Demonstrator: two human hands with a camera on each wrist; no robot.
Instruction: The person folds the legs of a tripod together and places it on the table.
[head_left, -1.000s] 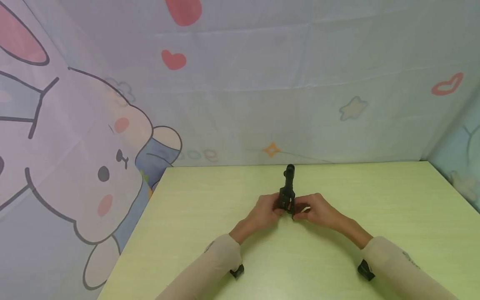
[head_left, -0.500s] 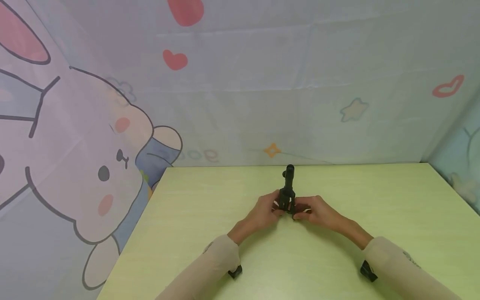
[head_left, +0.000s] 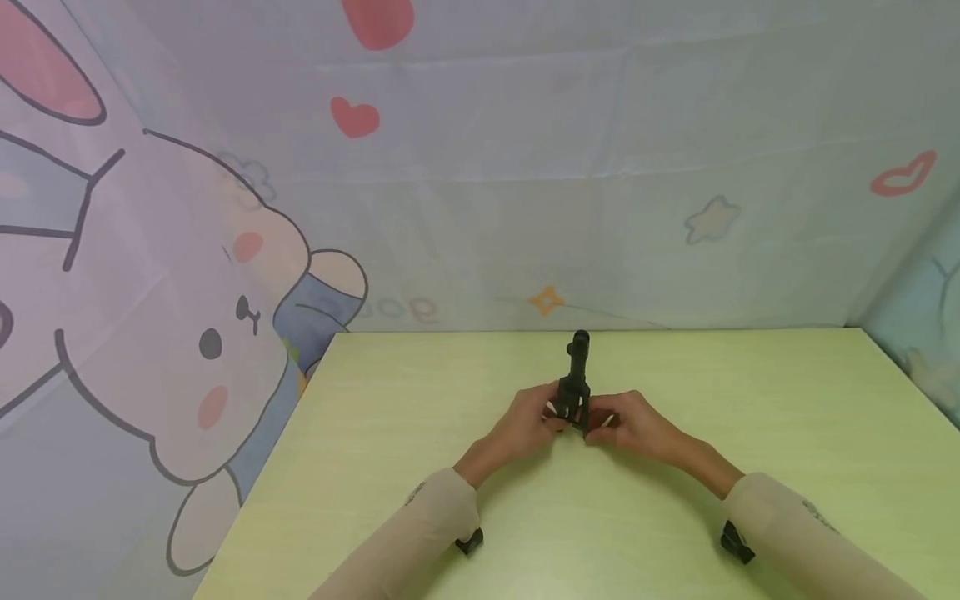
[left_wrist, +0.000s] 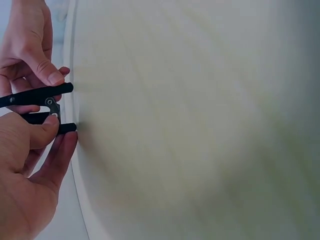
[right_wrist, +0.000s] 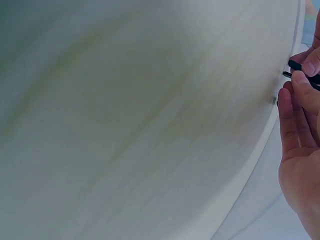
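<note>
A small black tabletop tripod (head_left: 577, 367) stands out in the head view near the far half of the table, its head end pointing up and away and its legs toward me. My left hand (head_left: 523, 423) grips it from the left, thumb and fingers pinching a leg. From the right, my right hand (head_left: 637, 423) pinches another leg. In the left wrist view, two legs (left_wrist: 40, 94) are spread apart with a metal hinge link (left_wrist: 53, 106) between them, and my left thumb lies by the link. The right wrist view shows only the leg tips; fingers hide the rest.
The pale yellow-green table (head_left: 480, 367) ends at a cloth backdrop (head_left: 480, 208) printed with hearts and a rabbit. A black wrist device (head_left: 470, 542) hangs under the left sleeve, and another black device (head_left: 737, 542) under the right.
Both hands keep their grips on the tripod and stay almost in place. The head view has shifted very slightly; finger movement is too small to tell.
</note>
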